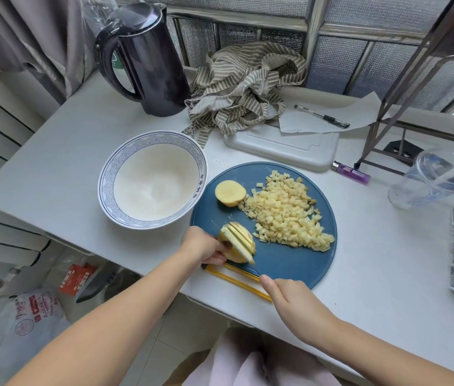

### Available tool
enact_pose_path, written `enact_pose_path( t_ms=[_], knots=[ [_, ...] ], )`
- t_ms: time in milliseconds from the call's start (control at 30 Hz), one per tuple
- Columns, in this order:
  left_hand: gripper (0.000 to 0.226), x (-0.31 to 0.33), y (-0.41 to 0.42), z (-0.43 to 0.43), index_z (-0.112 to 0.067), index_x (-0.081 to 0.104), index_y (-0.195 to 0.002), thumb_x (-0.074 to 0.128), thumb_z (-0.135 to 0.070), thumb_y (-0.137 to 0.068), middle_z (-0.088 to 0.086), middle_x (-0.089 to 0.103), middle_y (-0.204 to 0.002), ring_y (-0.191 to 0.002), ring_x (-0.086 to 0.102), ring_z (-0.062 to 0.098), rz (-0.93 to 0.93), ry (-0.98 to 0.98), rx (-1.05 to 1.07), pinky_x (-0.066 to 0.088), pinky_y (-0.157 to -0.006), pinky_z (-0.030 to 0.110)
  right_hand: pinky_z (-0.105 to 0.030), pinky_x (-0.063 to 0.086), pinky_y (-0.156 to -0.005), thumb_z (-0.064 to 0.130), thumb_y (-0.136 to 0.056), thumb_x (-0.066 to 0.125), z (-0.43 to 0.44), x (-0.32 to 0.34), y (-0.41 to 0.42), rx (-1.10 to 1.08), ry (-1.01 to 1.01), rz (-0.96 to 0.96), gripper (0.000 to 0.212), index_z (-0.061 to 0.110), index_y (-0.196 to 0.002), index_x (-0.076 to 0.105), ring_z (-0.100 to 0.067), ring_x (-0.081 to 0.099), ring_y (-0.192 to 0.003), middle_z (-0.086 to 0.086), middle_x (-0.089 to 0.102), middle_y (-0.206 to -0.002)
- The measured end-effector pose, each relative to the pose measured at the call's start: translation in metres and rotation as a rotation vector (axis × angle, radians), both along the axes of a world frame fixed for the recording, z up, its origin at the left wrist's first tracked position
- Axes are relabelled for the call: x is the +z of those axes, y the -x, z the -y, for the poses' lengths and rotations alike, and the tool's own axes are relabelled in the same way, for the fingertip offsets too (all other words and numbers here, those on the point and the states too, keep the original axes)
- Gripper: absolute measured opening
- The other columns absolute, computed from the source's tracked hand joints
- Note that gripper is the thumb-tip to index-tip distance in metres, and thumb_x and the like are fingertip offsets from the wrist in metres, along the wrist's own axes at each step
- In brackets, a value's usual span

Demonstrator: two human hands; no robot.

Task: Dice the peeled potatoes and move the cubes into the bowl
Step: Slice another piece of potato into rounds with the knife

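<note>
We steady the firm, likely slippery potato half [244, 238] with curled left hand [206, 246] at its uncut end; right hand [289, 299] grips knife [254, 268].

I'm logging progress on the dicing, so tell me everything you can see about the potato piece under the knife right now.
The potato piece is a pale yellow half, lying on the near left part of the round blue board. Parallel cuts have split it into several slices that stand together, fanning slightly. The left hand grips its left side with curled fingers, and the knife, held by the right hand, lies across it.
</note>
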State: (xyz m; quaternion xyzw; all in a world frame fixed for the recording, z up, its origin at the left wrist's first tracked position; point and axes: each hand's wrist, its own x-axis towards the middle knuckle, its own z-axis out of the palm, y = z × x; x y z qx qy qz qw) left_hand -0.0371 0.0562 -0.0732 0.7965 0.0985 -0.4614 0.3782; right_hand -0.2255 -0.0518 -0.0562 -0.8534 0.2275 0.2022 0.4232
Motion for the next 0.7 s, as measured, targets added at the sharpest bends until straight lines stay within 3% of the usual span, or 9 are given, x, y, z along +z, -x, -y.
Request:
enact_pose_path(
  t_ms=[133,500,700],
  knots=[
    [0.026,-0.001,-0.002,0.0,0.012,0.066,-0.097,0.076,-0.003,-0.079,0.026,0.071,-0.088,-0.082,0.071,0.034,-0.002,-0.013,-0.006,0.06,-0.064,0.03,-0.029,0.027,-0.058,0.052,-0.102,0.02,0.0,-0.001,-0.002,0.022,0.031,-0.014,0.054,0.017,-0.064,0.034,-0.013,0.034,-0.058,0.002,0.036,-0.062],
    [0.025,-0.008,-0.002,0.002,0.009,0.065,-0.099,0.076,-0.001,-0.079,0.024,0.07,-0.082,-0.052,0.066,0.023,0.03,-0.017,0.016,0.059,-0.056,0.027,-0.03,0.026,-0.056,0.052,-0.103,0.023,0.002,-0.022,-0.022,0.002,0.022,-0.017,0.055,0.014,-0.064,0.03,-0.016,0.032,-0.058,-0.001,0.034,-0.061],
    [0.039,-0.005,-0.003,0.0,0.009,0.062,-0.103,0.082,-0.009,-0.074,0.024,0.071,-0.086,-0.063,0.07,0.024,-0.014,0.006,0.011,0.06,-0.061,0.029,-0.03,0.037,-0.058,0.053,-0.102,0.026,0.015,-0.019,-0.029,-0.09,-0.149,-0.032,0.058,0.013,-0.063,0.035,-0.015,0.039,-0.049,-0.003,0.042,-0.056]
  ],
)
